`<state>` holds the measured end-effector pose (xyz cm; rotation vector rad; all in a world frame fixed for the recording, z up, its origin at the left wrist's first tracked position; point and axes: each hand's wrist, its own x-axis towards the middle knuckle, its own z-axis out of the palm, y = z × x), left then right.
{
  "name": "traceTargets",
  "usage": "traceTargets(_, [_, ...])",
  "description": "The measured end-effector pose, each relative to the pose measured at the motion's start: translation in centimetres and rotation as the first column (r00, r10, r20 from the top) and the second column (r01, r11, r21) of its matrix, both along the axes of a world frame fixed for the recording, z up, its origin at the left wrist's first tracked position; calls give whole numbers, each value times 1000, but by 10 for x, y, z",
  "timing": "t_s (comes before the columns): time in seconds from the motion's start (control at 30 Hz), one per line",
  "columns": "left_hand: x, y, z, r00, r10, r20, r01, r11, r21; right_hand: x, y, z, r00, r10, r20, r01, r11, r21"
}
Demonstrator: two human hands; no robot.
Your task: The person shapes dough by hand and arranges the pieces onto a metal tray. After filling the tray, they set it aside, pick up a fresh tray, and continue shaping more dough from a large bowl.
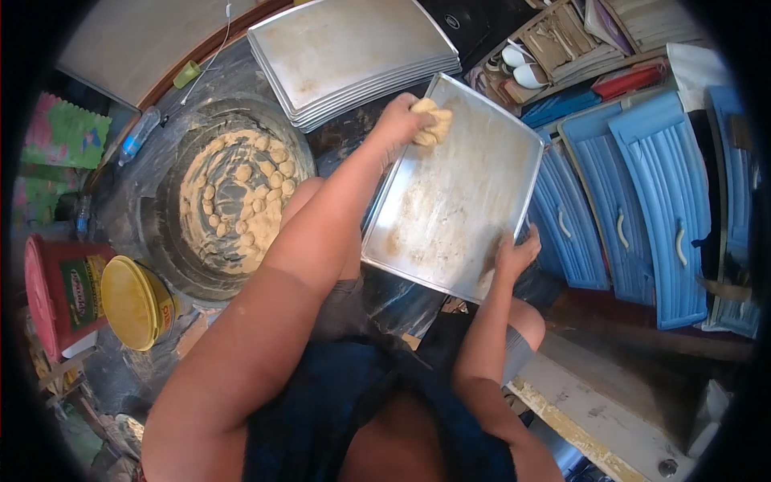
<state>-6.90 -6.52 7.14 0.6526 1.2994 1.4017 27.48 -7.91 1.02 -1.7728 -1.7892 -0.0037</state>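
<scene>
1. Broadly, a row of blue cabinet doors (642, 209) fills the right side, running behind the person's work.
2. Next, a wide round basin (173, 241) sits at the left on dark plastic sheeting; small dough balls (241, 173) lie in rings on its floury bottom.
3. A stack of empty metal trays (345, 56) lies at the top, well apart from the hands.
4. One baking tray (450, 201) rests tilted over the person's knees — its surface is smeared and dull.
5. A red bucket (60, 289) stands at the far left, with a yellow lidded tub (132, 301) on its side just beside it.
6. The left hand (401, 120) is closed around a lump of dough (432, 122) and presses it on the tray's upper edge.
7. The right hand (514, 257) grips the tray's lower right rim, fingers curled over the edge — thumb on the metal.
8. A clear plastic bottle (138, 135) lies beyond the basin, upper left.
</scene>
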Motion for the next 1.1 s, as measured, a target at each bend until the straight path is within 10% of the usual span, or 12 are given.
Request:
traceTargets(0.13, [22, -11, 18, 940, -258, 222, 253, 966, 52, -114, 6, 71, 706, 230, -670, -467, 862, -196])
traceTargets(0.3, [33, -1, 1, 944, -289, 156, 291, 957, 14, -144, 71, 48, 540, 162, -826, -736, 566, -370])
traceTargets(0.47, [32, 17, -38, 981, -196, 11, 195, 967, -164, -139, 82, 42, 775, 302, -555, -550, 756, -355])
traceTargets(0.63, [43, 17, -30, 974, -227, -4, 222, 957, -187, -161, 58, 24, 537, 495, -683, -806, 540, -243])
traceTargets(0.73, [47, 16, -33, 958, -256, 127, 277, 942, -190, -147, 95, 10, 667, 481, -569, -737, 533, -414])
traceTargets(0.8, [46, 18, -42, 766, -110, -634, 84, 994, -72, -135, 109, 12, 758, 583, -293, -648, 624, -437])
traceTargets(0.87, [44, 16, -34, 681, -139, -719, 99, 990, -98, -142, 91, 29, 859, 508, 64, -454, 814, -363])
traceTargets(1.1, [-21, -24, 23, 699, 284, -656, -182, 958, 221, -266, 32, 81, 610, 734, -298, -768, 640, 4])
